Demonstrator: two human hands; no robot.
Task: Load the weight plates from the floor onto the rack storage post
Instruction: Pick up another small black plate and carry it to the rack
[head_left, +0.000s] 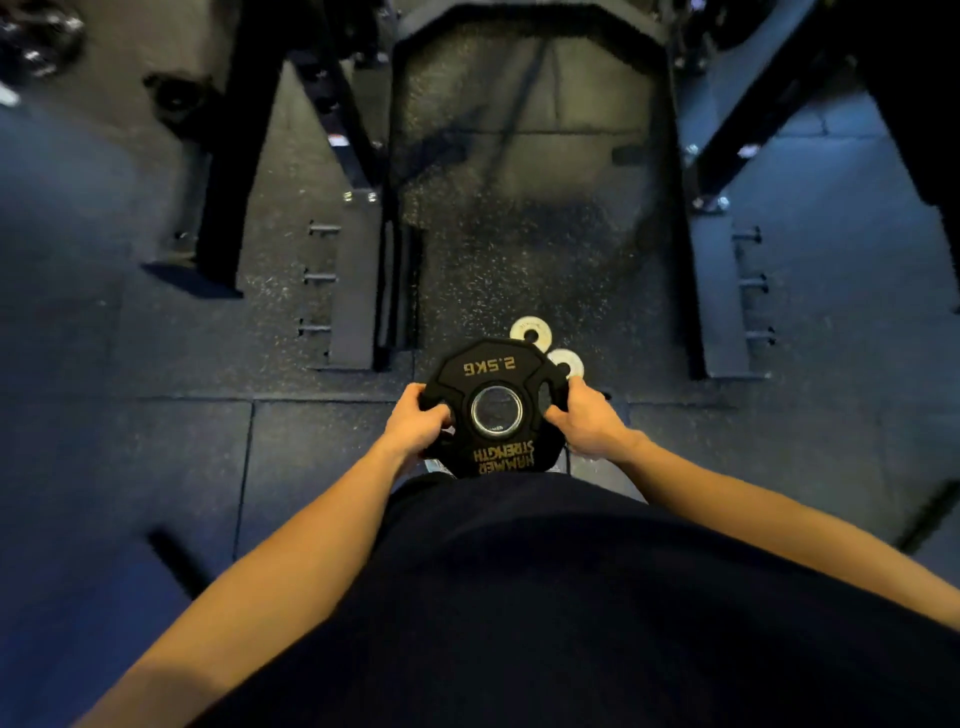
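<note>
A black 2.5 kg weight plate (493, 400) with gold lettering and a steel-ringed centre hole is held flat in front of my waist. My left hand (415, 423) grips its left edge, fingers curled into a grip slot. My right hand (587, 421) grips its right edge the same way. Two small white plates (530, 330) (569, 361) lie on the floor just beyond the black plate, partly hidden by it. The rack's black uprights (358, 291) (717, 291) with short side pegs stand left and right ahead.
Dark speckled rubber floor tiles (182, 441) cover the ground. Slanted black frame legs (234, 171) (753, 114) rise at both sides. A dark plate (176, 98) lies at the far left, with shiny round weights (36, 41) in the top-left corner.
</note>
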